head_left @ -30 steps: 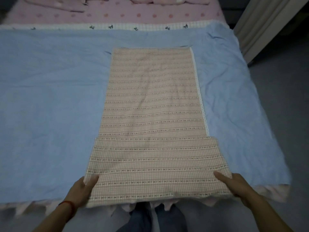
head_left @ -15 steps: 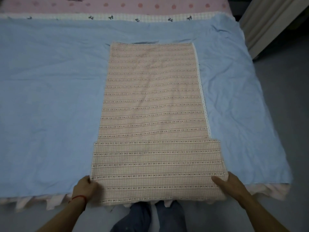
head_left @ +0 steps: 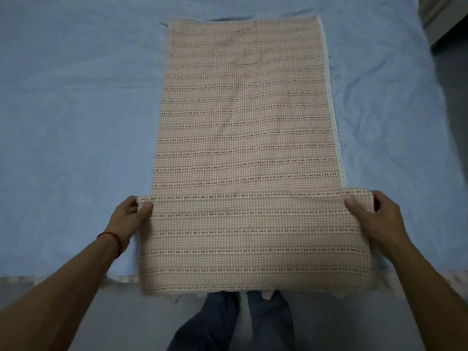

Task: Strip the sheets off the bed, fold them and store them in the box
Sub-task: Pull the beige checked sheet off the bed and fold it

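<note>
Blue bed (head_left: 76, 122), folded beige checked sheet (head_left: 243, 110)

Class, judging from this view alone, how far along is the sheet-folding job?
Done: the checked sheet lies in a long strip on the blue sheet. In hand: left hand and right hand pinch its folded near end. Left: more folds, the blue sheet, boxing; no box shows.

So the bed (head_left: 76, 122) is covered edge to edge by a blue sheet (head_left: 392, 122), a bit wrinkled toward 3 o'clock. Lying flat on the blue one, dead center and running from 12 down to 6, is a long folded pink checked sheet (head_left: 243, 110), with its near end doubled back over itself and hanging just past the bed's edge at 6.
</note>
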The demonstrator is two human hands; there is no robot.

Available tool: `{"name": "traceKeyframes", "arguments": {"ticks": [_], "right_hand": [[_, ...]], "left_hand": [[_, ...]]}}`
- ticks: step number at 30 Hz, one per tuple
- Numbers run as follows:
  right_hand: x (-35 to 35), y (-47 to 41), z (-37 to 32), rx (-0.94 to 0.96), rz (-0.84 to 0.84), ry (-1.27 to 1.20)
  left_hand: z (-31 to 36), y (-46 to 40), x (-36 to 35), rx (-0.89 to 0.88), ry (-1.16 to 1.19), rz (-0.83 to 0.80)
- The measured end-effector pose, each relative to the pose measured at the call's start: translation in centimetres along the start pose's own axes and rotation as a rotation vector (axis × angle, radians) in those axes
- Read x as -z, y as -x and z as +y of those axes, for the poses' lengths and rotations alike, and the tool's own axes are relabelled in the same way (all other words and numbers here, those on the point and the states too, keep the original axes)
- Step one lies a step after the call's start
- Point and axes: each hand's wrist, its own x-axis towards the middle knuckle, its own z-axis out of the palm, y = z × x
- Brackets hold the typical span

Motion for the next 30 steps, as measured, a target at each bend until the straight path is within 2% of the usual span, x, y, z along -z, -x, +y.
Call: {"name": "traceKeyframes", "arguments": {"ticks": [3,5,8,12,15,20,24,27,30], "right_hand": [[-0.6,-0.9,-0.3,0.098,0.035,-0.026],[-1.8,-1.9,0.4,0.083,0.037,-0.016],[-3.4,-2.5,1.8,-0.01,0.014,0.043],[-3.4,-0.1,3.0,-0.181,-0.057,0.147],[-2.1,3.3,4.8,-0.283,-0.179,0.149],[-0.5,7.0,5.7,-0.378,-0.26,0.008],[1.1,9.0,3.7,-0.349,-0.268,0.008],[2.5,12.2,2.8,-0.433,-0.312,0.004],[3.6,14.4,2.6,-0.539,-0.298,-0.041]], "left_hand": [[-0.7,-1.4,-0.1,0.017,0.019,0.036],[-0.9,-2.3,-1.2,0.044,-0.019,0.073],[-0.5,-2.5,-2.9,0.047,-0.135,0.124],[-1.4,0.1,-3.3,-0.016,-0.14,0.13],[-4.1,4.0,-3.3,0.007,-0.128,0.092],[-5.6,8.0,-2.2,0.248,-0.086,-0.075],[-3.2,9.2,1.4,0.237,-0.082,-0.21],[-3.0,11.6,3.8,0.276,-0.095,-0.293],[-3.5,13.1,5.5,0.282,-0.093,-0.247]]}}
